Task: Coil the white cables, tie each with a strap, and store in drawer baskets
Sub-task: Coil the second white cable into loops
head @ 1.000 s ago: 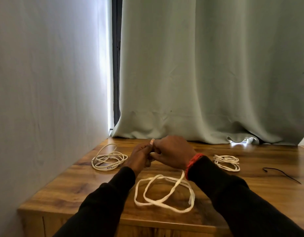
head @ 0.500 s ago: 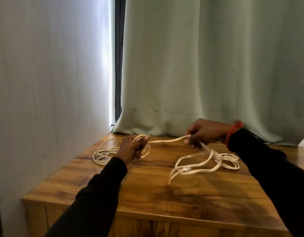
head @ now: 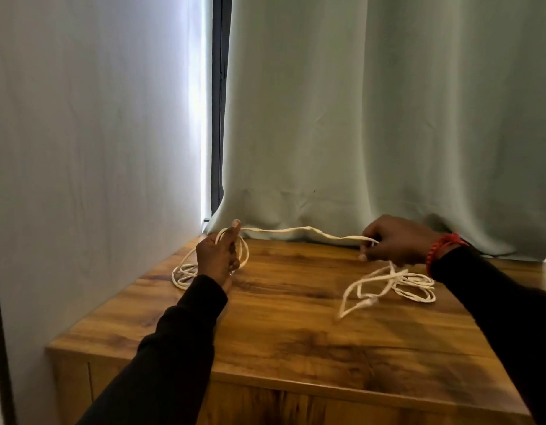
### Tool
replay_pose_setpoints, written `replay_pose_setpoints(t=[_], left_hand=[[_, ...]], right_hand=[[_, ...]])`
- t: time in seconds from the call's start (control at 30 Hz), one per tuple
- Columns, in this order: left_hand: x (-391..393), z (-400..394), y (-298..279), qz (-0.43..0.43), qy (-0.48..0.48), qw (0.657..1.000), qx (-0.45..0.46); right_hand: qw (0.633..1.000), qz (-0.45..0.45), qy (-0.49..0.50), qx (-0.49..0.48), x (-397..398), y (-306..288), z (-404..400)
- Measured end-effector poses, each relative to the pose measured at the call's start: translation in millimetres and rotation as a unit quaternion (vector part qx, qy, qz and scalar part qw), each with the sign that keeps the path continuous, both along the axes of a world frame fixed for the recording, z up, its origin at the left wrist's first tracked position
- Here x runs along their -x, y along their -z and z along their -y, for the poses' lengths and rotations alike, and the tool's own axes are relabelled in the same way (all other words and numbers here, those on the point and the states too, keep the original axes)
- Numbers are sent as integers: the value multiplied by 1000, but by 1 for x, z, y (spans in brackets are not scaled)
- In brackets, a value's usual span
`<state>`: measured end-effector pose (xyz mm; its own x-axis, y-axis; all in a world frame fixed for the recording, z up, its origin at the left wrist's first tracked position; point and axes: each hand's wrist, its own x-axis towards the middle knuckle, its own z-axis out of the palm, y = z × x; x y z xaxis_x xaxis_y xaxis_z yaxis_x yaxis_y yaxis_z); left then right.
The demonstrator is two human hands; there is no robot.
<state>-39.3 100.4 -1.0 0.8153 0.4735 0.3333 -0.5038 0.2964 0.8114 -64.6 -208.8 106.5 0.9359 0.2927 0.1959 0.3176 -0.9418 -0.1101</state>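
Both hands are gripping the limp, light flat white cable (head: 302,231): left hand (head: 218,259) clutching loops, right hand (head: 394,240) pinching the slack span, best gathered there.

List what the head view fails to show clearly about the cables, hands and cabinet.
- Cable: the trailing end near the connector is motion-blurred.
- Left hand: its back hides how the fingers hold the loops.
- Left coil: partly covered by the left wrist.
- Right coil: overlaps the trailing cable; the two are hard to separate.
- Cabinet: front cut off by the bottom edge; no drawer baskets seen.
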Motion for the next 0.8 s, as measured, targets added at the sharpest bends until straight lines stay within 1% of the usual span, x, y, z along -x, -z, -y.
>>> replay_pose_setpoints(t=[0.07,0.13,0.17,0.27,0.3,0.4,0.47,0.57,0.67,0.7,0.8], left_hand=[[-1,4,1,-5,19,1000,19],[1,13,0,-4,61,998,29],[2,18,0,-5,83,996,24],[3,26,4,-18,139,990,-13],[3,28,4,-22,154,988,-24],[6,30,5,-38,178,982,-44],[10,33,5,-41,198,978,-54],[16,34,4,-42,228,971,-53],[18,35,2,-49,247,967,-29],[18,35,1,-51,251,967,-19],[16,35,0,-52,255,965,21]], right_hand=[[998,69,13,3,0,8,1],[991,129,27,14,-4,18,-3],[987,154,37,40,-5,23,-9],[963,204,42,169,-13,40,-35],[959,217,31,180,-15,45,-46],[963,232,-10,138,-21,54,-80],[970,227,-38,82,-24,59,-98],[971,229,-68,-15,-28,68,-111],[972,204,-57,-106,-30,75,-115],[972,194,-50,-122,-30,78,-116],[979,166,-17,-116,-31,90,-118]])
